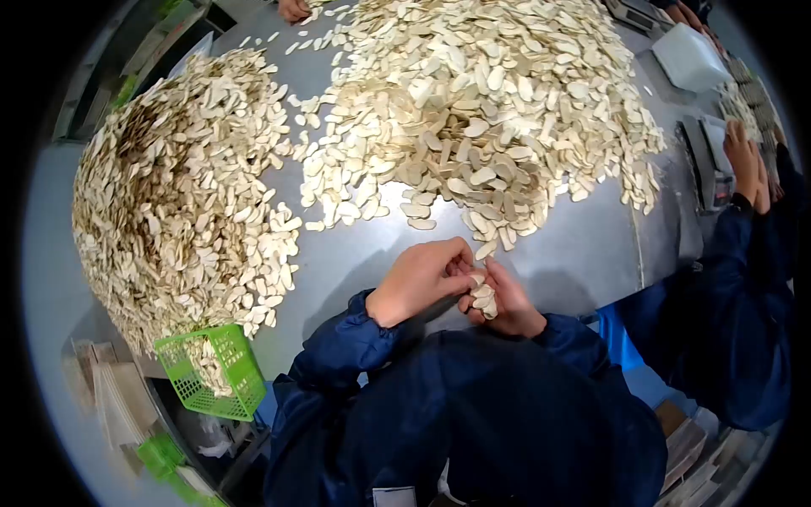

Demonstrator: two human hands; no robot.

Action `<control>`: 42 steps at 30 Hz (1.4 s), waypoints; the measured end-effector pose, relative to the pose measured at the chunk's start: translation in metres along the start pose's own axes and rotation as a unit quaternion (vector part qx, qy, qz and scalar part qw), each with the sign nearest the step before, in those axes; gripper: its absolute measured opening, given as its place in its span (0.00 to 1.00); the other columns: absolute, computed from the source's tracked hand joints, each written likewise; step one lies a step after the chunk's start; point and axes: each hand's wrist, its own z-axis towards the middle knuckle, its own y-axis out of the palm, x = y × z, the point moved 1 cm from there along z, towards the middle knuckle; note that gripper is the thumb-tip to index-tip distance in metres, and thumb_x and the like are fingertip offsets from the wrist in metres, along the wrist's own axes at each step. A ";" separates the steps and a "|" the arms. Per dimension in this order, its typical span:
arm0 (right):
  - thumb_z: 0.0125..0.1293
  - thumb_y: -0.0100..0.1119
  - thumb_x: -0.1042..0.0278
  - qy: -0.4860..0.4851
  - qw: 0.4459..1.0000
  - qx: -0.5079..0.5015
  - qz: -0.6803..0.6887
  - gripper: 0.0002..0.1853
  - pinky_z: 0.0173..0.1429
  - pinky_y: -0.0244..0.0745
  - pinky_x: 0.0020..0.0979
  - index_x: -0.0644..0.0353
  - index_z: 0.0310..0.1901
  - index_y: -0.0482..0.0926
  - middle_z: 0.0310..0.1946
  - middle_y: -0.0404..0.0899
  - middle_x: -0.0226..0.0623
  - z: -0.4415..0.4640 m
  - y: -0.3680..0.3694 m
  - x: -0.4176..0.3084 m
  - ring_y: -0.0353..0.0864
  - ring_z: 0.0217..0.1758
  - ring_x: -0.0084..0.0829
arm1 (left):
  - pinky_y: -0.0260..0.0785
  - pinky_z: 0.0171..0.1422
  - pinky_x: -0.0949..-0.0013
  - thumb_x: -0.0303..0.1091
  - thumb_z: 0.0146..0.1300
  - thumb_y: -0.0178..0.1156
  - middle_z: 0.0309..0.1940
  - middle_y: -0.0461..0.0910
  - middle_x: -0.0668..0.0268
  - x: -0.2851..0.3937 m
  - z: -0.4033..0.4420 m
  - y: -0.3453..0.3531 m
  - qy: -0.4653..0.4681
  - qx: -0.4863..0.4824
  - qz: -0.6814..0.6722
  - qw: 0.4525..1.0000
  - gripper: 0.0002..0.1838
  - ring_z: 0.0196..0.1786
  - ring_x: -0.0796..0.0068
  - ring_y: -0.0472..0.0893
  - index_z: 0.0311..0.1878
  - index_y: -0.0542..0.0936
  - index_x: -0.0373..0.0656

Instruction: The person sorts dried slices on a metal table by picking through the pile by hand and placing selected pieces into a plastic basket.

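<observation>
Both my hands meet low over the front part of the grey metal table (338,253). In my right hand (511,304) lies a small stack of pale dried slices (483,301), with the fingers curled round it. My left hand (422,279) is closed, its thumb and fingertips pinched at the top of that stack; what sits between those fingertips is too small to make out. Just beyond the hands is the near edge of a large heap of flat, oval, cream-coloured slices (490,101).
A second heap of slices (186,194) covers the left side. A green basket (241,372) holding slices stands at the lower left. At right are a scale (708,160), a white container (688,57) and a co-worker's hands (748,169). Another person's hand (294,9) shows at the top.
</observation>
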 end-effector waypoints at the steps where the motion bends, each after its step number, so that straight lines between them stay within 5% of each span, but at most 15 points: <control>1: 0.75 0.34 0.41 0.004 1.000 -0.006 -0.006 0.29 0.27 0.67 0.26 0.62 0.49 0.75 0.38 0.79 0.34 -0.001 0.000 0.000 0.81 0.33 0.29 | 0.72 0.38 0.62 0.33 0.57 0.64 0.29 0.79 0.58 0.002 -0.004 -0.006 -0.031 -0.019 -0.022 0.999 0.10 0.34 0.56 0.80 0.40 0.79 0.39; 6: 0.73 0.48 0.64 0.019 0.988 -0.065 -0.135 0.13 0.20 0.61 0.22 0.67 0.49 0.73 0.29 0.74 0.34 0.004 0.000 -0.006 0.69 0.21 0.22 | 0.71 0.43 0.58 0.26 0.56 0.62 0.35 0.76 0.56 -0.061 -0.012 -0.043 -0.093 0.229 0.204 0.947 0.10 0.39 0.55 0.79 0.43 0.80 0.40; 11: 0.71 0.48 0.73 0.018 0.990 -0.047 -0.134 0.08 0.19 0.58 0.20 0.67 0.47 0.72 0.25 0.71 0.32 0.002 0.010 -0.011 0.64 0.21 0.19 | 0.71 0.41 0.61 0.26 0.55 0.64 0.31 0.74 0.60 -0.083 -0.013 -0.060 -0.086 0.241 0.312 0.915 0.07 0.37 0.58 0.78 0.39 0.82 0.43; 17: 0.70 0.48 0.73 -0.004 0.990 -0.043 -0.134 0.07 0.17 0.56 0.20 0.67 0.46 0.73 0.24 0.71 0.33 0.005 0.016 -0.013 0.64 0.19 0.20 | 0.70 0.42 0.63 0.26 0.56 0.63 0.33 0.73 0.60 -0.095 -0.012 -0.065 -0.008 0.238 0.318 0.918 0.04 0.39 0.59 0.76 0.35 0.82 0.40; 21: 0.70 0.50 0.72 -0.015 0.988 -0.074 -0.137 0.09 0.18 0.56 0.20 0.67 0.47 0.74 0.28 0.71 0.34 0.010 0.008 -0.013 0.65 0.19 0.20 | 0.69 0.46 0.62 0.26 0.55 0.63 0.35 0.74 0.59 -0.094 -0.021 -0.077 -0.107 0.300 0.095 0.943 0.06 0.41 0.57 0.75 0.37 0.83 0.41; 26: 0.70 0.50 0.71 -0.006 0.986 -0.072 -0.148 0.09 0.18 0.56 0.20 0.67 0.47 0.73 0.28 0.71 0.33 0.015 0.008 -0.011 0.65 0.20 0.21 | 0.68 0.44 0.61 0.26 0.52 0.65 0.32 0.74 0.60 -0.084 -0.028 -0.061 -0.044 0.244 0.285 0.926 0.07 0.39 0.57 0.75 0.37 0.82 0.41; 31: 0.71 0.49 0.68 -0.019 0.986 -0.062 -0.153 0.11 0.19 0.57 0.21 0.66 0.48 0.74 0.28 0.72 0.32 0.017 0.015 -0.009 0.65 0.20 0.21 | 0.67 0.43 0.58 0.28 0.53 0.65 0.30 0.74 0.57 -0.070 -0.025 -0.045 -0.056 0.253 0.295 0.920 0.07 0.37 0.54 0.75 0.36 0.79 0.39; 33: 0.74 0.46 0.63 -0.027 0.985 -0.075 -0.154 0.15 0.21 0.61 0.22 0.65 0.51 0.73 0.33 0.76 0.35 0.025 0.007 -0.007 0.71 0.22 0.24 | 0.68 0.42 0.58 0.32 0.56 0.64 0.32 0.76 0.56 -0.050 -0.029 -0.030 -0.079 0.187 0.170 0.964 0.09 0.37 0.54 0.76 0.36 0.77 0.38; 36: 0.75 0.43 0.58 0.009 0.998 0.037 -0.050 0.18 0.22 0.66 0.24 0.65 0.51 0.74 0.38 0.80 0.38 0.019 0.044 -0.002 0.79 0.28 0.29 | 0.70 0.42 0.60 0.38 0.57 0.65 0.35 0.78 0.57 -0.018 -0.041 -0.026 -0.048 0.108 0.026 0.993 0.16 0.39 0.56 0.78 0.45 0.77 0.40; 37: 0.76 0.42 0.55 0.005 0.997 -0.006 -0.071 0.20 0.22 0.68 0.25 0.66 0.51 0.75 0.41 0.82 0.41 0.025 0.032 0.001 0.83 0.34 0.33 | 0.71 0.43 0.63 0.37 0.56 0.67 0.36 0.76 0.58 -0.034 -0.045 -0.028 -0.046 0.159 0.083 0.983 0.22 0.38 0.61 0.78 0.53 0.76 0.40; 40: 0.73 0.49 0.62 0.034 0.974 -0.157 -0.160 0.14 0.19 0.61 0.23 0.66 0.43 0.76 0.28 0.77 0.36 0.034 0.019 0.000 0.71 0.20 0.24 | 0.69 0.46 0.57 0.37 0.57 0.66 0.39 0.74 0.54 -0.073 -0.050 -0.057 -0.189 0.357 0.245 0.881 0.25 0.43 0.52 0.76 0.56 0.73 0.36; 42: 0.71 0.51 0.64 0.055 0.974 -0.128 -0.179 0.12 0.19 0.59 0.22 0.66 0.41 0.76 0.26 0.75 0.34 0.036 0.021 0.004 0.67 0.18 0.22 | 0.69 0.47 0.56 0.36 0.58 0.63 0.41 0.73 0.51 -0.089 -0.047 -0.059 -0.232 0.341 0.220 0.884 0.25 0.44 0.47 0.75 0.57 0.72 0.37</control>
